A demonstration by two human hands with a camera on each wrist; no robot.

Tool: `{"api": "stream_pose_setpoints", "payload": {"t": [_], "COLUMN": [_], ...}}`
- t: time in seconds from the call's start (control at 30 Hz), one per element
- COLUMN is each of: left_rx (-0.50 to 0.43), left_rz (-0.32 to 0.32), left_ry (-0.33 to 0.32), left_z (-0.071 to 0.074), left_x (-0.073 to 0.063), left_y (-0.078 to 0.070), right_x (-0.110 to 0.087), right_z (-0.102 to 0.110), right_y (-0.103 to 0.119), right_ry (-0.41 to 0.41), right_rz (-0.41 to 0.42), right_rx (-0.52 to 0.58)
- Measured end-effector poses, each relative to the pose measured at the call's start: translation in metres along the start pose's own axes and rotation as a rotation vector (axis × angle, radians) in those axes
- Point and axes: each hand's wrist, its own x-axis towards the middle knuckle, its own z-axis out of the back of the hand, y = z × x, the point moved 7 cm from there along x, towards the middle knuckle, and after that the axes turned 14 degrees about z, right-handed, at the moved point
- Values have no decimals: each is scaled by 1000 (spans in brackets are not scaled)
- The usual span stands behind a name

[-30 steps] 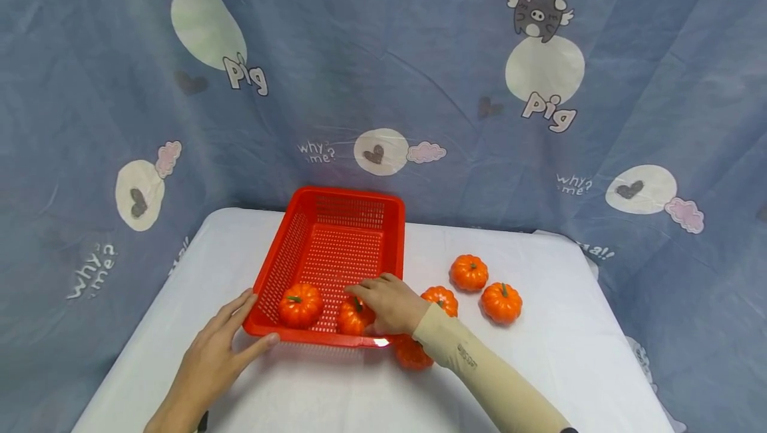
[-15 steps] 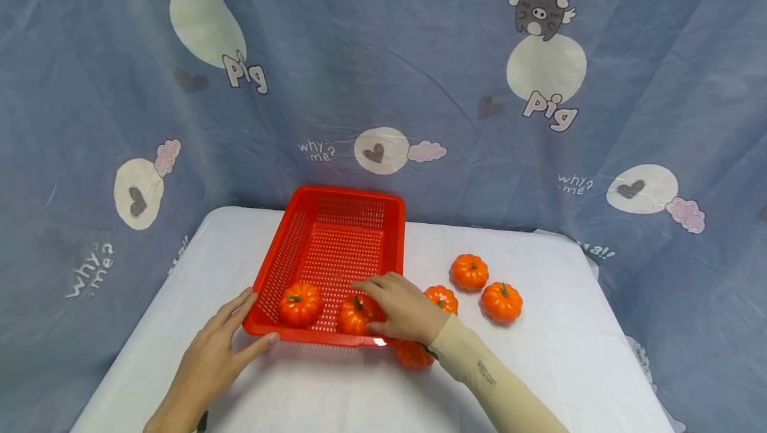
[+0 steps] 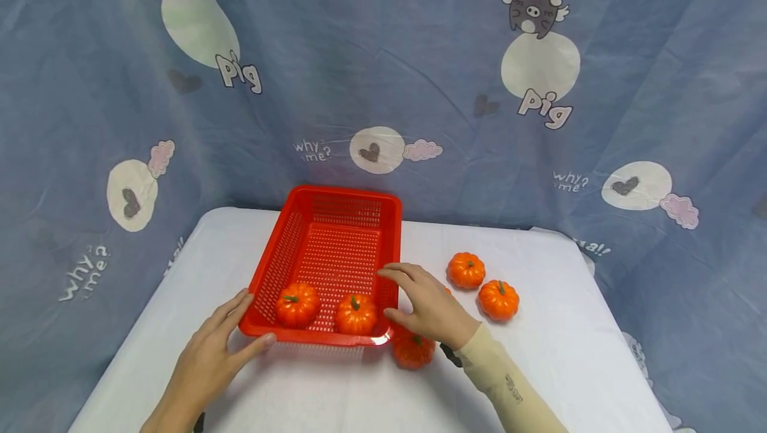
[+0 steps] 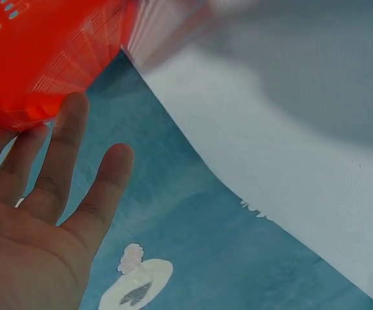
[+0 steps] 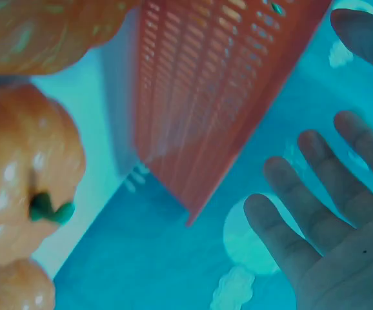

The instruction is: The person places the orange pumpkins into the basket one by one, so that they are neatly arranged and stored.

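A red plastic basket (image 3: 338, 246) stands on the table, two small orange pumpkins inside near its front wall: a left pumpkin (image 3: 297, 305) and a right pumpkin (image 3: 356, 315). My left hand (image 3: 206, 356) touches the basket's front left corner with extended fingers; in the left wrist view those fingers (image 4: 70, 126) lie against its rim. My right hand (image 3: 436, 306) holds nothing and hovers at the basket's right rim, fingers spread, as the right wrist view confirms for the hand (image 5: 341, 239). Below it a pumpkin (image 3: 413, 350) sits outside the basket; another is mostly hidden behind the hand.
Two more pumpkins rest on the right of the white table (image 3: 539, 373), a farther pumpkin (image 3: 466, 270) and a nearer pumpkin (image 3: 499, 300). A blue patterned curtain (image 3: 455, 73) hangs behind and around the table.
My right hand has let go of the right pumpkin, leaving it in the basket, and has drawn back to the right over the rim. My left hand has stayed at the corner.
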Motion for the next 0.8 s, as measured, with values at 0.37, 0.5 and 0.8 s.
{"api": "stream_pose_setpoints", "payload": {"t": [0.37, 0.5, 0.8], "left_rx": [16, 12, 15], "left_rz": [14, 5, 13], "left_ry": [5, 0, 15], "left_z": [-1, -1, 0], "left_x": [2, 2, 1], "left_y": [1, 1, 2], "right_x": [-41, -61, -104], "right_z": [26, 34, 53], "right_y": [-24, -36, -61], "right_ry": [-208, -289, -392], "right_rz": [-115, -147, -261], "right_rx": [25, 32, -30]}}
